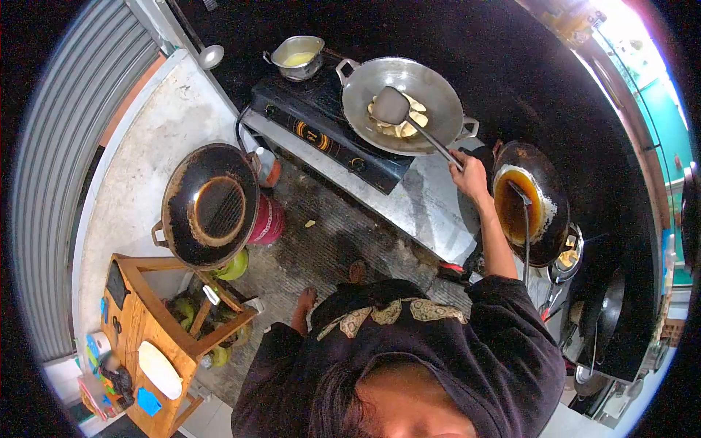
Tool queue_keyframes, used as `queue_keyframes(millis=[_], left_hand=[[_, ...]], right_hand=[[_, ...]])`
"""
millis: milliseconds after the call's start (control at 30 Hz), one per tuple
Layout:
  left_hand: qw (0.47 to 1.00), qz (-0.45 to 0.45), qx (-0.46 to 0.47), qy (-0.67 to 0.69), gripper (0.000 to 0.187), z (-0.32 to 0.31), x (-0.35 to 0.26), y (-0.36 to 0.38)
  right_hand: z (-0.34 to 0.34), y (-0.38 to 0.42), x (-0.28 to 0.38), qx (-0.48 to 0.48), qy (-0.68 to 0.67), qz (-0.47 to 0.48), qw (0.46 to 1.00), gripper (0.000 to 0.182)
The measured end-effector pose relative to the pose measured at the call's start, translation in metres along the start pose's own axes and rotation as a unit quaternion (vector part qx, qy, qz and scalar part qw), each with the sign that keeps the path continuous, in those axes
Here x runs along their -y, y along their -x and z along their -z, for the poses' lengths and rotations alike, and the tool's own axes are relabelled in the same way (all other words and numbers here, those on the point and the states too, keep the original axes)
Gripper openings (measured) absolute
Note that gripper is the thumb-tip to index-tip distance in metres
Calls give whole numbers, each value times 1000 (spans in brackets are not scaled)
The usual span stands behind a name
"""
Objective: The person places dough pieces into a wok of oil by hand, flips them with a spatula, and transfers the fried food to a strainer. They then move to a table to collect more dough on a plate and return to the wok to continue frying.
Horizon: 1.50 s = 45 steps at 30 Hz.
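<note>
My right hand (471,177) is closed around the handle of a metal spatula (392,106). The spatula's blade lies over pale, flat pieces of food (409,128) in a large silver wok (445,102). That wok sits on the right part of a black gas stove (314,139). A small metal pot (298,58) with yellowish liquid stands at the stove's left end. My left hand does not show; the left sleeve (266,365) hangs low by my body.
Right of my forearm is a dark wok (544,153) with brown liquid and a ladle. Another dark wok (171,208) stands at the left, above a wooden table (135,306) with a white oval dish (160,370). A pink gas cylinder (269,221) stands on the floor.
</note>
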<state>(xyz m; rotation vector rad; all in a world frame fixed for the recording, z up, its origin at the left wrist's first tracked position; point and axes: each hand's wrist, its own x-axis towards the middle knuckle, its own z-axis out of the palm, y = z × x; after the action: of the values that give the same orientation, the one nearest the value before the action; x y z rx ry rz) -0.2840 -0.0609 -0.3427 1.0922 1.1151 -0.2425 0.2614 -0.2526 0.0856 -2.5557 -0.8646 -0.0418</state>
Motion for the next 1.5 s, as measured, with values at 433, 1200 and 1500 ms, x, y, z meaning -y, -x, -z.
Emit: queue_keyframes(millis=[433, 1200, 1500], left_hand=[[994, -24, -13, -108, 47, -9, -12, 5], [997, 64, 30, 28, 41, -6, -33, 25], [998, 35, 42, -35, 39, -5, -9, -5]], right_hand=[[2, 0, 17, 11, 4, -4, 1000, 32], [-30, -21, -10, -20, -59, -102, 993, 31], [-23, -25, -17, -47, 50, -99, 993, 32]])
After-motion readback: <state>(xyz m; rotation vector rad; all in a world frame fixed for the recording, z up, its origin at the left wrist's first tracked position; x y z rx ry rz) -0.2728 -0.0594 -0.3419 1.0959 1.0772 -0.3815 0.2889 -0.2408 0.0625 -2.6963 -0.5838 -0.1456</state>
